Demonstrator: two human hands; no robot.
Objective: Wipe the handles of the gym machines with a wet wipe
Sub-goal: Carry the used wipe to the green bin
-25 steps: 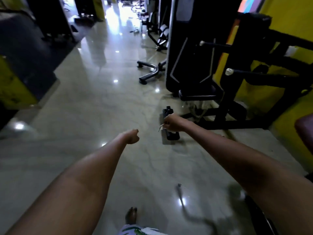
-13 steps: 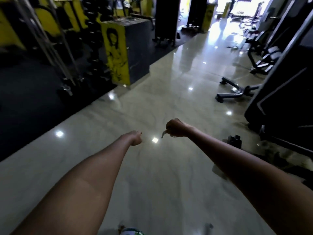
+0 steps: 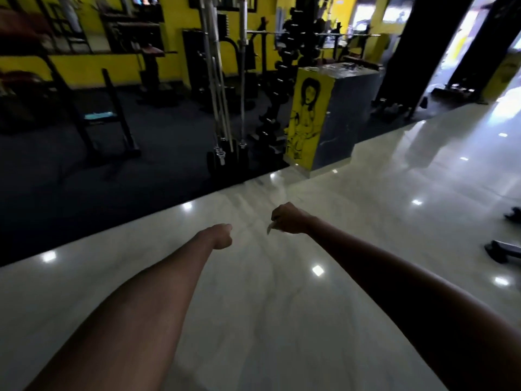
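While I am holding both arms out over the pale glossy floor (image 3: 253, 306), my right hand (image 3: 290, 218) is curling its fingers round a wet wipe (image 3: 270, 227), a small corner of it poking out below my fist. My left hand (image 3: 222, 235) is hanging just beside it with fingers curled, gripping nothing. Beyond both hands, the yellow pillar (image 3: 307, 119) is standing beside a dumbbell rack (image 3: 282, 80).
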